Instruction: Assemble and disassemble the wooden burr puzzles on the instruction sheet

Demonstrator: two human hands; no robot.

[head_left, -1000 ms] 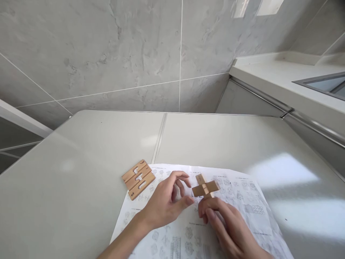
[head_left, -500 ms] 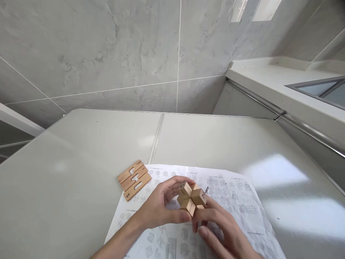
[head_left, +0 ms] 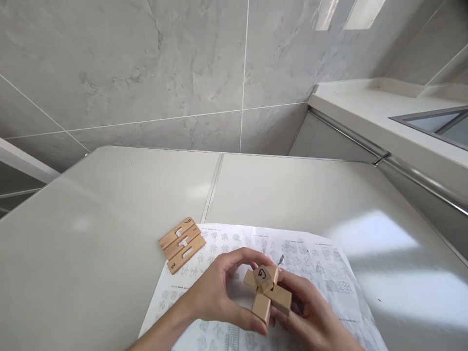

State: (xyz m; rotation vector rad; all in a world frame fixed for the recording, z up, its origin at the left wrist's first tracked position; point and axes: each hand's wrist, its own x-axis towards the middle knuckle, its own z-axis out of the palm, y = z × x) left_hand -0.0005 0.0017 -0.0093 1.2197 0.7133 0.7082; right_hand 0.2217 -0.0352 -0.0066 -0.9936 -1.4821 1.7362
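A wooden burr puzzle [head_left: 263, 282] of interlocking blocks, with a handwritten mark on one block end, is held over a printed sheet [head_left: 215, 336]. My left hand [head_left: 223, 287] curls round its left side, thumb at the lower block and fingers behind the top. From the right, my right hand [head_left: 305, 304] grips the puzzle, its fingertips partly hidden behind the blocks. Left of my hands, flat wooden pieces [head_left: 183, 244] with cut-out slots and handwritten numbers lie side by side, partly over the paper's edge.
The sheet carries small puzzle drawings and lies on a pale folding table [head_left: 109, 209] with a seam across it. Grey tiled wall [head_left: 146, 63] rises behind. At the right stands a white counter [head_left: 358, 102] with a metal rail [head_left: 420, 175] below its edge.
The wooden puzzle has been turned, so a marked block end now faces up and the star-shaped face is out of sight. My right hand has moved up onto its right side.
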